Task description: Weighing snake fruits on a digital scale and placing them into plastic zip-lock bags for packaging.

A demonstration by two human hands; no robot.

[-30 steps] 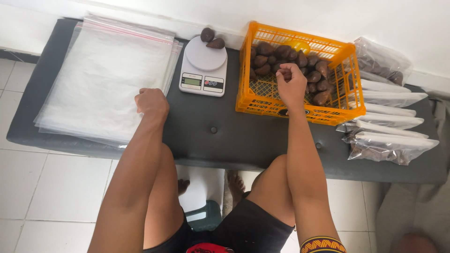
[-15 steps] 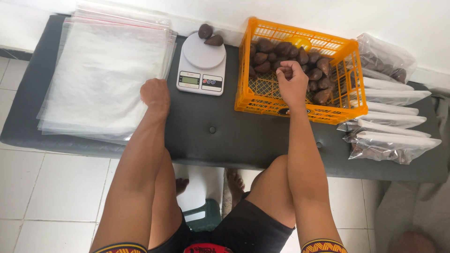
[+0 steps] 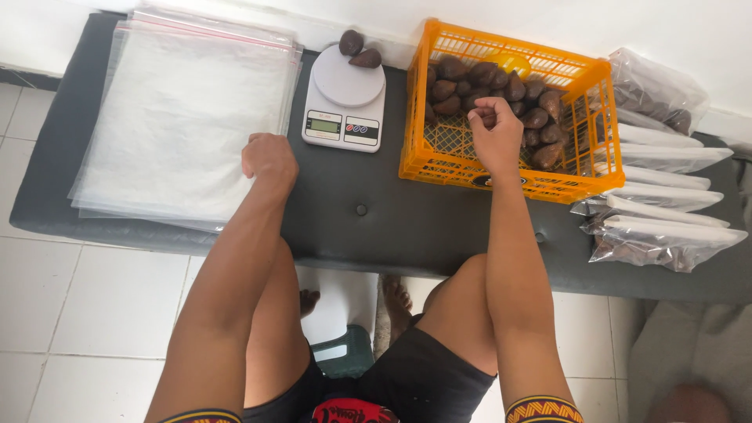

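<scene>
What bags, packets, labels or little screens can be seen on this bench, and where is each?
Empty bags: flat clear stack with pink seal strips, bench's left end, under the left hand.
Scale screen: small greenish rectangle on the white kitchen scale, beside coloured buttons.
Crate label: small dark oval on the orange crate front, below the right hand.
Filled bags: clear packets of brown fruit, piled at right.

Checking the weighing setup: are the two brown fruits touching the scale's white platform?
Touching. The head view shows both brown fruits resting on the far rim of the scale.
</scene>
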